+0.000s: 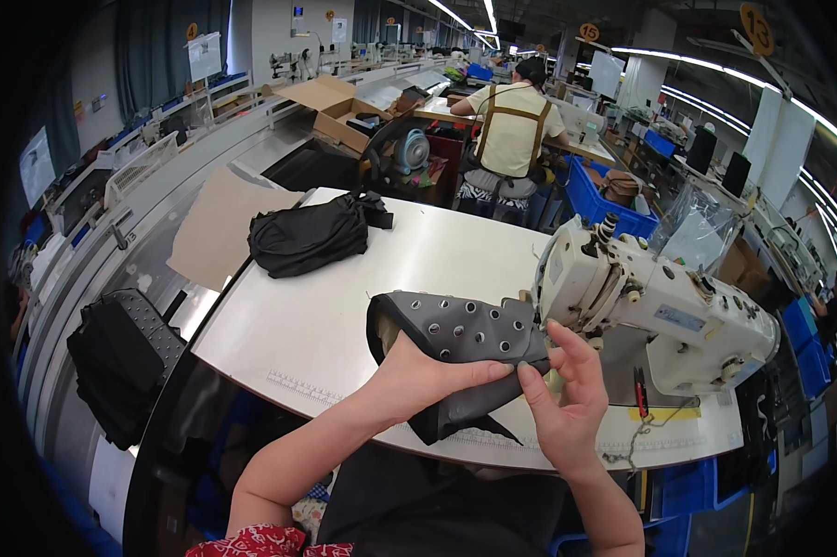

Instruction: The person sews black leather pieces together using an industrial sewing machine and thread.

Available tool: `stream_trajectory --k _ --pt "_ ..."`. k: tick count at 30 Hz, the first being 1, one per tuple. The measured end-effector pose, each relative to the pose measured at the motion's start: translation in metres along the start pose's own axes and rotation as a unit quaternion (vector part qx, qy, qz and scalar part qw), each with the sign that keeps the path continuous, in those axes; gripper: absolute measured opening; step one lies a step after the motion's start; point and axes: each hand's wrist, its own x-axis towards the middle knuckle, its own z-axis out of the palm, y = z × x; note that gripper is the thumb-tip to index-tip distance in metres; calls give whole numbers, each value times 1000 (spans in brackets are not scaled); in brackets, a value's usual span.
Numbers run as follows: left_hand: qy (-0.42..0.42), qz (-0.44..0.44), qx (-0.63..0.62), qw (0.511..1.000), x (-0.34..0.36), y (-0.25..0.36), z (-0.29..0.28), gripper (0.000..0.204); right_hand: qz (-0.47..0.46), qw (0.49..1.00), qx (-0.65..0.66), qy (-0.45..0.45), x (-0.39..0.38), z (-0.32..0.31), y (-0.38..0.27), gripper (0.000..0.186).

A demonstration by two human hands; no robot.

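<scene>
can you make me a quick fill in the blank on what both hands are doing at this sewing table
1. Both hands hold a dark grey fabric piece dotted with round ____.
2. The right hand is next to the white industrial ____ machine.
3. The left hand grips the piece from the ____ side.
4. A bundle of black cloth lies on the ____ tabletop.

Missing words: holes; sewing; left; white

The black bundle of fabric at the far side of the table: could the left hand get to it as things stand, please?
Probably yes, but not freely. The tabletop between the left hand and the black bundle is bare, so nothing blocks the way, but that hand is gripping the grey perforated piece and would have to let go first.
</scene>
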Motion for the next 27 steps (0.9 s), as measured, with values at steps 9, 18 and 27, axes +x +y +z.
stream_trajectory --k 9,18,27 --pt "37 20 -22 999 -12 -12 -6 49 0 1000 -18 25 -7 -6 22 79" --pt "40 5 -206 978 -32 -32 -15 47 180 968 155 -84 4 14 42 33" --pt "42 9 -263 964 -41 -24 -39 51 140 984 68 -85 16 11 41 34"
